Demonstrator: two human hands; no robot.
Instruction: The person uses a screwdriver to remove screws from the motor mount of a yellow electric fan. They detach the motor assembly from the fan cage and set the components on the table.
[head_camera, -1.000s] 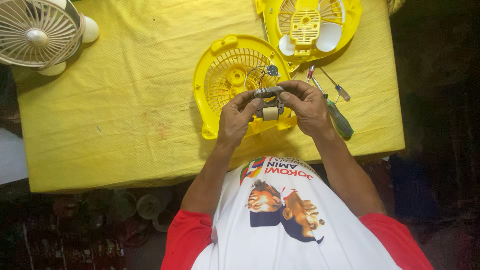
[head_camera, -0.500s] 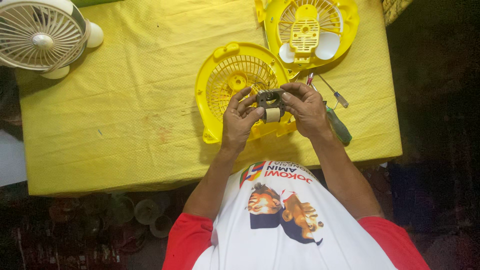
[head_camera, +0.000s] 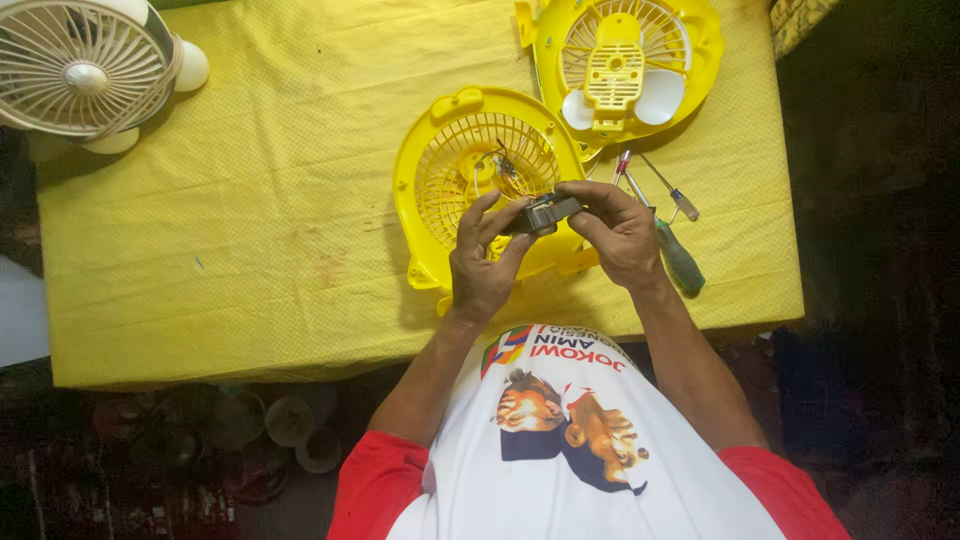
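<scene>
Grey metal motor part (head_camera: 540, 213), small, pinched between the fingertips of left hand (head_camera: 483, 262) and right hand (head_camera: 615, 232), raised over the yellow fan grille (head_camera: 440, 190), apparently for close inspection. Green-handled screwdriver (head_camera: 678, 262) at 3 o'clock of the right hand; second yellow housing (head_camera: 700, 60) at 1 o'clock; cream fan (head_camera: 85, 75) at 10 o'clock, on the yellow tablecloth (head_camera: 250, 220).

Overhead view under even, diffuse light. The yellow tablecloth (head_camera: 250, 200) is the brightest area, without glare or blown highlights. Soft, short shadows lie on the tablecloth under the left hand (head_camera: 485, 265) and right hand (head_camera: 615, 235), and beside the yellow fan grille (head_camera: 480, 185). Below and right of the tablecloth the floor falls into deep, noisy darkness. Focus is moderate; fine detail is slightly soft throughout.
</scene>
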